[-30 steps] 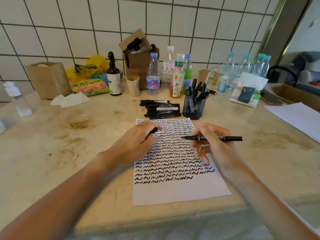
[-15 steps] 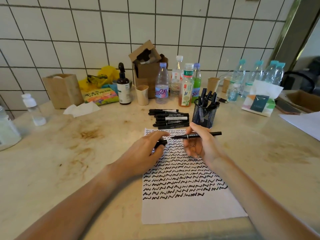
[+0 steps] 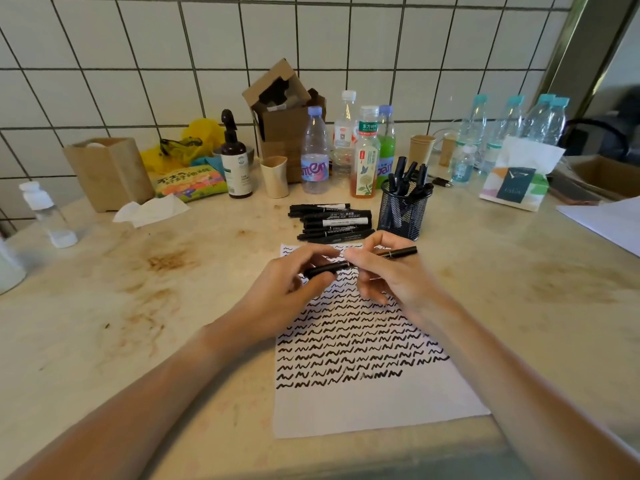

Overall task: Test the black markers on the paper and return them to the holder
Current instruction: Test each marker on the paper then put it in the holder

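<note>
Marker [image 3: 398,252]: lay level above the paper [image 3: 367,403], pinched in the right hand [image 3: 388,275].
Cap [image 3: 323,269]: gripped by the left hand [image 3: 287,292], touching the marker's tip.
Holder [image 3: 403,216]: just behind, beside loose markers [image 3: 332,223].

Both hands meet over the far end of the paper [image 3: 363,403], which lies on the worktop [image 3: 138,306]. The left grip [image 3: 294,289] and right grip [image 3: 388,275] share one marker [image 3: 398,252] between them, its cap end seemingly toward the left grip. Just beyond the grips lies a pile of markers [image 3: 332,223]; the holder [image 3: 403,213] stands beyond the right grip, beside that pile. Bottles [image 3: 315,157] stand farther back.
</note>
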